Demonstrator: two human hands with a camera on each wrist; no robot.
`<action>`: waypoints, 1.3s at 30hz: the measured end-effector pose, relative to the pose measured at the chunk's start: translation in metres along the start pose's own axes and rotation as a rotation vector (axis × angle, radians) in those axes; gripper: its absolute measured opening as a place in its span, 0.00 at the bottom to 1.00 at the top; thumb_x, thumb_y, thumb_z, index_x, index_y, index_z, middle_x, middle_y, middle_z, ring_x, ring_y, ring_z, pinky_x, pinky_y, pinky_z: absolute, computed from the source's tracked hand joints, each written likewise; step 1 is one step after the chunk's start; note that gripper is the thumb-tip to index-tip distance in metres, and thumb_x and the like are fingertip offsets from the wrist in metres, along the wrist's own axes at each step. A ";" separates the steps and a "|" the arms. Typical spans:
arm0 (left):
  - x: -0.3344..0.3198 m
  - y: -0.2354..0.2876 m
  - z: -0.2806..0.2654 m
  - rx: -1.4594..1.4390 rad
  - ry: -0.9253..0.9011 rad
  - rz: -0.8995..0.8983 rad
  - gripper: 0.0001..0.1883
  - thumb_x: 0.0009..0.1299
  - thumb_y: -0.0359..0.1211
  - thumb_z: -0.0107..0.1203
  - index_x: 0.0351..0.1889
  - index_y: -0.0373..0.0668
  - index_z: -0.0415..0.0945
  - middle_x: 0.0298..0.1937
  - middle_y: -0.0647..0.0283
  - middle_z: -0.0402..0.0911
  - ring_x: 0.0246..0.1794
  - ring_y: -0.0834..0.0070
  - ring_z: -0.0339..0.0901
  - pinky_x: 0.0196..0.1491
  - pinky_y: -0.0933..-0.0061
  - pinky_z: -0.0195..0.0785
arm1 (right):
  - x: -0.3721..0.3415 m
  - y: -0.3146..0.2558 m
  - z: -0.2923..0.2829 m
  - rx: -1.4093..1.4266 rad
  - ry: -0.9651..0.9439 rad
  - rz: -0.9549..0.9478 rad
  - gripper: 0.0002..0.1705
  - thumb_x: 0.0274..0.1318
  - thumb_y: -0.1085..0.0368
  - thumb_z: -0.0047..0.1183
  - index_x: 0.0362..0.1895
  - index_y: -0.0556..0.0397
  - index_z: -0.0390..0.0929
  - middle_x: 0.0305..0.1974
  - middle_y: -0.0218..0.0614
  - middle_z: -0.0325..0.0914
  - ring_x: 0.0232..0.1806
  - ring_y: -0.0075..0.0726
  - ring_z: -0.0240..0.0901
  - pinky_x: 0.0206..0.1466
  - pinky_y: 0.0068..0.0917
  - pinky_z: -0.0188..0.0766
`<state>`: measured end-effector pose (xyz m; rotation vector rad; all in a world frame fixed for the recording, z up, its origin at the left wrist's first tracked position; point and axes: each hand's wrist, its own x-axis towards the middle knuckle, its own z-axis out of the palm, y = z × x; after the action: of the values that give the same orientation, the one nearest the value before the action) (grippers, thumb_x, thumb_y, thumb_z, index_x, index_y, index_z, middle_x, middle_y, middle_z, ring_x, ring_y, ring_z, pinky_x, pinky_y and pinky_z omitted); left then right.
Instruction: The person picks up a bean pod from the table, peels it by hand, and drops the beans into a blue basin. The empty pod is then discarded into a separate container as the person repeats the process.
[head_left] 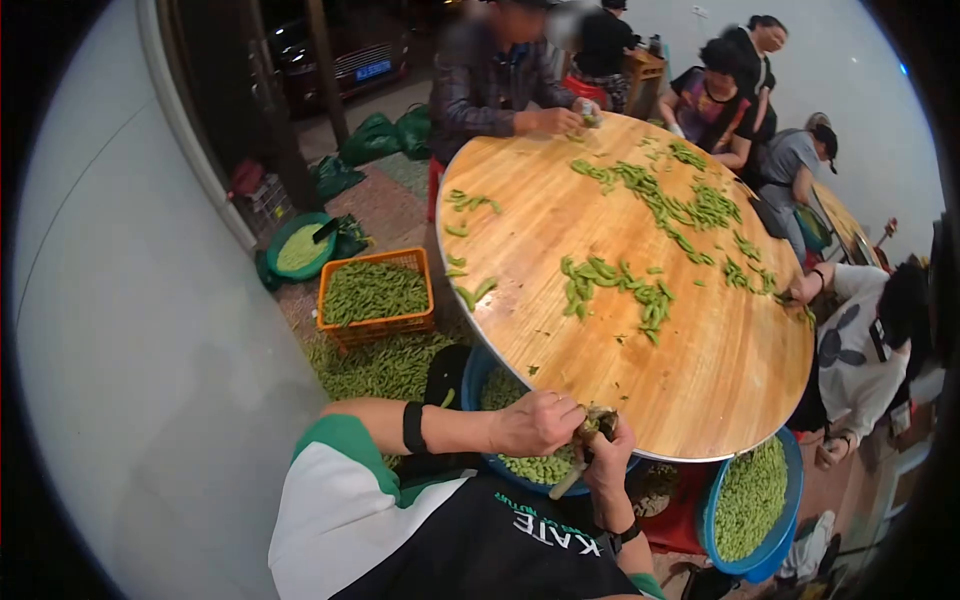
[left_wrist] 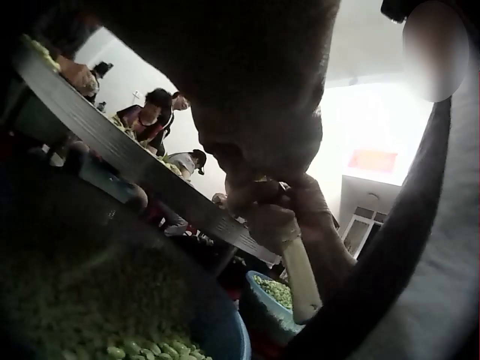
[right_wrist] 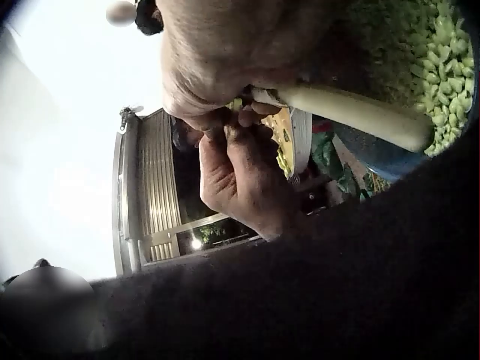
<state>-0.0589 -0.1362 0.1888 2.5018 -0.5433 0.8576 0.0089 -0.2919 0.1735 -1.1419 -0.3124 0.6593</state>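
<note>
Both hands meet in front of the chest, close to the near rim of the round wooden table point(head_left: 560, 220). My right hand point(head_left: 608, 460) grips a tool with a pale, rounded handle point(right_wrist: 360, 114); its working end is hidden among the fingers. Fingertip to fingertip with it, my left hand point(head_left: 535, 422) has its fingers curled and pinches a small green bean pod point(right_wrist: 236, 103), mostly covered by the fingers. Below the hands stands a blue tub point(left_wrist: 241, 337) of shelled green beans point(left_wrist: 150, 349).
Bean pods point(head_left: 690, 210) lie scattered over the table. Left of it are an orange crate point(head_left: 380, 325) of pods, a pod heap point(head_left: 380, 372) and a green basin point(head_left: 330, 250). Another blue tub point(head_left: 797, 470) stands at right. Several people sit or stand around the table.
</note>
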 end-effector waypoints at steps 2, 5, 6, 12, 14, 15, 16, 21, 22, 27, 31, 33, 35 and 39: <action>-0.006 -0.001 -0.004 -0.028 -0.011 -0.041 0.09 0.52 0.27 0.56 0.28 0.38 0.67 0.24 0.58 0.67 0.25 0.60 0.70 0.27 0.64 0.63 | 0.000 0.009 -0.006 -0.228 0.019 -0.161 0.07 0.49 0.75 0.48 0.36 0.58 0.71 0.26 0.27 0.70 0.20 0.18 0.63 0.21 0.18 0.58; -0.008 0.000 -0.009 -0.074 -0.027 -0.046 0.09 0.53 0.26 0.56 0.28 0.38 0.66 0.24 0.57 0.67 0.25 0.60 0.71 0.28 0.64 0.63 | 0.001 0.016 -0.009 -0.189 -0.038 -0.145 0.09 0.48 0.75 0.46 0.37 0.58 0.71 0.28 0.26 0.69 0.23 0.16 0.62 0.23 0.16 0.58; -0.008 0.001 -0.011 -0.087 -0.034 -0.013 0.09 0.53 0.26 0.56 0.27 0.37 0.66 0.24 0.57 0.67 0.25 0.60 0.71 0.28 0.63 0.63 | 0.003 0.020 -0.013 -0.185 -0.052 -0.136 0.09 0.48 0.75 0.46 0.37 0.58 0.71 0.28 0.26 0.69 0.23 0.16 0.62 0.23 0.16 0.58; -0.010 0.001 -0.013 -0.154 -0.024 -0.058 0.07 0.54 0.25 0.54 0.26 0.38 0.66 0.22 0.57 0.67 0.22 0.59 0.71 0.26 0.63 0.63 | -0.002 0.009 -0.011 -0.326 -0.082 -0.075 0.13 0.47 0.77 0.48 0.41 0.58 0.72 0.30 0.26 0.70 0.29 0.20 0.65 0.31 0.19 0.64; -0.011 -0.001 -0.019 -0.150 -0.022 -0.077 0.07 0.54 0.26 0.54 0.26 0.39 0.66 0.22 0.57 0.67 0.22 0.59 0.70 0.25 0.63 0.63 | -0.001 0.007 -0.002 -0.335 -0.092 -0.126 0.14 0.47 0.76 0.50 0.42 0.58 0.72 0.30 0.26 0.71 0.30 0.21 0.67 0.32 0.23 0.65; -0.011 -0.001 -0.020 -0.160 -0.017 -0.091 0.07 0.54 0.26 0.54 0.25 0.39 0.66 0.22 0.58 0.67 0.22 0.60 0.70 0.25 0.63 0.63 | -0.001 0.007 0.000 -0.353 -0.088 -0.175 0.14 0.48 0.76 0.51 0.43 0.58 0.72 0.29 0.27 0.72 0.32 0.23 0.68 0.34 0.26 0.67; -0.015 -0.007 -0.022 -0.087 -0.018 -0.077 0.07 0.53 0.27 0.54 0.25 0.40 0.66 0.21 0.59 0.66 0.21 0.61 0.70 0.24 0.63 0.62 | 0.003 0.006 0.003 -0.351 -0.086 -0.165 0.14 0.48 0.76 0.51 0.43 0.58 0.72 0.29 0.27 0.72 0.32 0.23 0.68 0.34 0.26 0.67; -0.029 -0.037 -0.088 0.241 -0.096 -0.164 0.05 0.50 0.29 0.53 0.22 0.41 0.68 0.19 0.57 0.67 0.22 0.57 0.71 0.26 0.57 0.64 | -0.009 0.006 -0.006 -0.904 -0.274 -0.395 0.15 0.49 0.72 0.56 0.44 0.56 0.73 0.30 0.44 0.73 0.31 0.43 0.73 0.34 0.33 0.68; -0.035 -0.045 -0.106 0.331 -0.199 -0.361 0.04 0.51 0.27 0.53 0.25 0.41 0.71 0.21 0.55 0.70 0.25 0.55 0.73 0.28 0.57 0.68 | -0.002 0.007 -0.011 -0.956 -0.352 -0.449 0.14 0.50 0.71 0.56 0.43 0.56 0.74 0.31 0.48 0.73 0.32 0.47 0.73 0.34 0.33 0.68; -0.048 -0.078 -0.150 0.774 -0.589 -0.551 0.06 0.57 0.29 0.54 0.31 0.38 0.75 0.29 0.53 0.74 0.36 0.55 0.74 0.38 0.56 0.70 | -0.007 0.004 -0.014 -1.053 -0.437 -0.423 0.16 0.49 0.71 0.55 0.44 0.58 0.70 0.29 0.48 0.69 0.31 0.56 0.70 0.32 0.39 0.66; -0.001 -0.120 -0.109 0.499 -0.304 -0.444 0.08 0.62 0.32 0.53 0.34 0.37 0.76 0.31 0.49 0.74 0.37 0.52 0.74 0.39 0.55 0.68 | -0.006 0.000 -0.014 -0.906 -0.366 -0.268 0.12 0.54 0.70 0.51 0.42 0.60 0.67 0.30 0.49 0.70 0.30 0.55 0.69 0.34 0.38 0.68; 0.035 -0.148 -0.080 0.257 -0.161 -0.432 0.09 0.63 0.30 0.51 0.39 0.38 0.77 0.34 0.48 0.76 0.40 0.51 0.74 0.41 0.55 0.68 | -0.007 -0.005 -0.013 -0.817 -0.345 -0.188 0.11 0.55 0.71 0.49 0.42 0.60 0.67 0.31 0.48 0.70 0.29 0.53 0.69 0.34 0.36 0.68; 0.059 -0.186 -0.049 0.239 -0.148 -0.473 0.12 0.63 0.29 0.50 0.44 0.40 0.77 0.39 0.48 0.77 0.43 0.50 0.74 0.45 0.57 0.68 | -0.009 -0.011 -0.010 -0.663 -0.296 -0.194 0.10 0.56 0.72 0.46 0.42 0.60 0.66 0.31 0.45 0.72 0.28 0.42 0.69 0.36 0.32 0.68; 0.076 -0.244 0.000 0.317 -0.204 -0.382 0.13 0.62 0.28 0.50 0.45 0.39 0.76 0.40 0.49 0.76 0.45 0.51 0.74 0.47 0.58 0.67 | -0.012 -0.013 -0.022 -0.643 -0.256 -0.106 0.09 0.57 0.73 0.45 0.43 0.60 0.67 0.32 0.40 0.74 0.31 0.29 0.71 0.34 0.27 0.69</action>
<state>0.1162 0.0489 0.1712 2.8666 0.0226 0.5796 0.0159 -0.3189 0.1781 -1.6377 -0.8405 0.6279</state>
